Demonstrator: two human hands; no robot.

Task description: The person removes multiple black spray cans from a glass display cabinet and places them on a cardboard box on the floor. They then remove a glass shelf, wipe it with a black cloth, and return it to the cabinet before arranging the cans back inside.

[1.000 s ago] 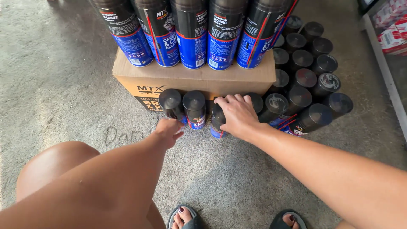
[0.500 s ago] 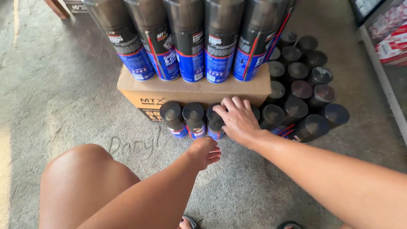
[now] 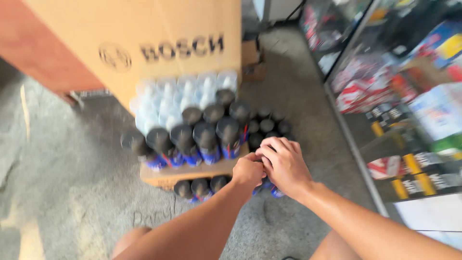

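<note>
Blue spray cans with black caps (image 3: 207, 137) stand in a row on a low cardboard carton (image 3: 192, 172). More of the same cans (image 3: 199, 187) stand on the floor in front of it. My left hand (image 3: 248, 171) and my right hand (image 3: 285, 166) meet at the carton's right front corner, knuckles touching. The right hand's fingers curl down over a floor can whose blue body (image 3: 276, 192) shows under the palm. The left hand is bunched into a fist, and what lies under it is hidden. The view is blurred.
White-capped cans (image 3: 183, 94) stand behind the black-capped ones, against a large cardboard box (image 3: 144, 43). More black-capped cans (image 3: 267, 125) fill the floor to the right. A glass-fronted display case (image 3: 409, 110) of packaged goods runs along the right. The floor (image 3: 72, 183) is rough concrete.
The view has tilted up, bringing the large box and display case into sight. My left hand has risen from the floor in front of the cans to join my right hand.
</note>
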